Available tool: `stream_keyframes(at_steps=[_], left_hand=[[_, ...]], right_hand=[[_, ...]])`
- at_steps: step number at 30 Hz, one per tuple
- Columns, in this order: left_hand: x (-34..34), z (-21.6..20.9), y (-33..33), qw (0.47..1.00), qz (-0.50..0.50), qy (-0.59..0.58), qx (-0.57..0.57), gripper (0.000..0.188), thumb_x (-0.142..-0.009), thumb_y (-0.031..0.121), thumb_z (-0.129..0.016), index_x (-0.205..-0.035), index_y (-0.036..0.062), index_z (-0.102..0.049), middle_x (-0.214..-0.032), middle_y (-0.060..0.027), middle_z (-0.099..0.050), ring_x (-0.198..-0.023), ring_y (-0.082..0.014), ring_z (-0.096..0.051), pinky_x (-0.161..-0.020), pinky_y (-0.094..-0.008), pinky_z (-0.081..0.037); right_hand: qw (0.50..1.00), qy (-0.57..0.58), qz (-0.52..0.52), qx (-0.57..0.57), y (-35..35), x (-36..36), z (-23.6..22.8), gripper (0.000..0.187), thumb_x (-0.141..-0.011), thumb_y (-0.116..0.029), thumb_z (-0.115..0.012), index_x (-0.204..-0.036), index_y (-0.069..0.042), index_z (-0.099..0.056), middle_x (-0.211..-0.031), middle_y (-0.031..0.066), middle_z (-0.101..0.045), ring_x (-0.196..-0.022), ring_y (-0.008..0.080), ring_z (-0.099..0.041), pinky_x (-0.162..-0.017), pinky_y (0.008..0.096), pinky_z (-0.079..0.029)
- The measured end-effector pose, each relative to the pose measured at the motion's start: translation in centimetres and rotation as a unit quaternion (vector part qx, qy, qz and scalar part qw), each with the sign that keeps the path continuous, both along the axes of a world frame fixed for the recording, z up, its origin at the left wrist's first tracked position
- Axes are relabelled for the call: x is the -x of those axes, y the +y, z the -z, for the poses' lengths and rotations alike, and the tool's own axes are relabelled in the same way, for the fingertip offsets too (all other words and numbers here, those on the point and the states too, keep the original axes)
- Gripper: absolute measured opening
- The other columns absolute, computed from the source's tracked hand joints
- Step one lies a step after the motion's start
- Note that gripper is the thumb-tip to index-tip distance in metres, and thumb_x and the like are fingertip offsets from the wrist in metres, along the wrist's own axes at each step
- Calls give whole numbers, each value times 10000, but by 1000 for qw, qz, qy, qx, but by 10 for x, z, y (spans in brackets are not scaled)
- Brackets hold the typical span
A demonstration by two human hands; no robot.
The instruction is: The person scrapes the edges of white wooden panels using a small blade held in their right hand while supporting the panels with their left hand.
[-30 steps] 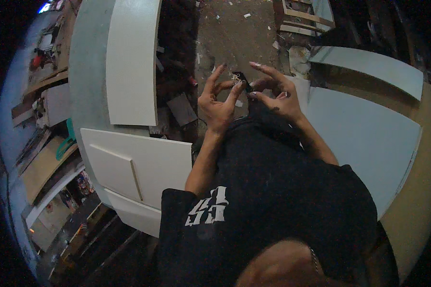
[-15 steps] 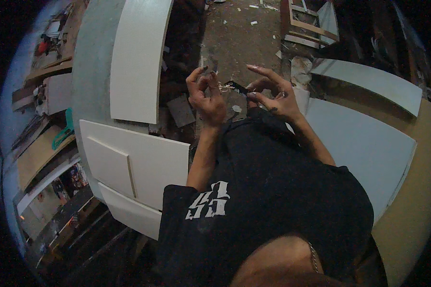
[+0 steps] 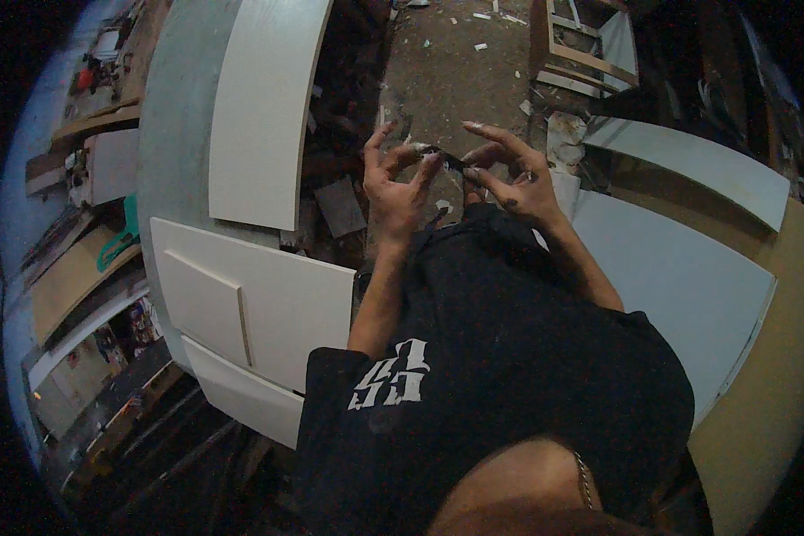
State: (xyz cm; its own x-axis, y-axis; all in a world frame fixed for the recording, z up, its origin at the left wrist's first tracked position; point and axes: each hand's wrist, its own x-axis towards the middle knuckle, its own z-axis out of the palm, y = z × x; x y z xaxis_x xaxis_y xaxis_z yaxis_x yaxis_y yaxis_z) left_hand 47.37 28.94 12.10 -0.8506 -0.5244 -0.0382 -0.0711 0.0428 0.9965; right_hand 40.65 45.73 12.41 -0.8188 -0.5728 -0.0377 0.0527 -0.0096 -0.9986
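While the right hand (image 3: 523,185) pinches a small, flat black strip (image 3: 454,162), the left hand (image 3: 393,194) pinches its other end, beyond the right edge of the grey tabletop (image 3: 180,125).

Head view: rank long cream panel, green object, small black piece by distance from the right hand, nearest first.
From the right hand:
1. Small black piece: at its fingertips, between the two hands.
2. Long cream panel: upper left, beyond the left hand.
3. Green object: far left, beyond that panel.
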Motion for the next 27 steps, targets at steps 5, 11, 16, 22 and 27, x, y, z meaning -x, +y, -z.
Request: stream_keyframes(at_steps=[5,11,16,22,27], left_hand=[[-3,0,4,999,-9,-22,27,671,-749,55,-800,-1314,15,-439,-875,-96,-699,-854,-139,-658,-804,-255,-504],[-3,3,1,1000,1,-9,-13,613,-802,33,-743,-1333,25,-437,-884,-83,-689,-851,-131,-652,-800,-257,-511],[-8,-2,-3,1000,8,-3,19,546,-855,29,-681,-1342,30,-434,-891,-72,-679,-892,-127,-639,-813,-260,-508],[-45,20,-21,999,10,31,37,486,-896,59,-638,-1339,30,-440,-904,-74,-678,-916,-125,-635,-804,-260,-506],[-55,23,-37,999,23,4,44,465,-920,118,-617,-1343,31,-445,-919,-69,-687,-927,-169,-652,-832,-297,-509]], right_hand=[[999,36,6,3,-4,-5,1,565,-778,78,-669,-1312,-33,-519,-1034,105,-668,-912,146,-642,-827,288,-500],[998,58,11,-16,-3,-3,-2,546,-776,78,-675,-1293,-36,-538,-1014,98,-676,-929,147,-643,-841,296,-495],[997,71,25,-5,-7,-3,3,537,-780,79,-673,-1288,-36,-541,-1012,98,-677,-943,146,-642,-854,296,-487],[995,80,60,1,-19,-35,18,479,-794,80,-661,-1252,-15,-555,-1018,96,-675,-937,139,-636,-847,298,-493],[994,83,64,6,-24,-40,20,436,-814,68,-654,-1233,-11,-565,-1005,88,-670,-942,137,-628,-821,292,-502]])
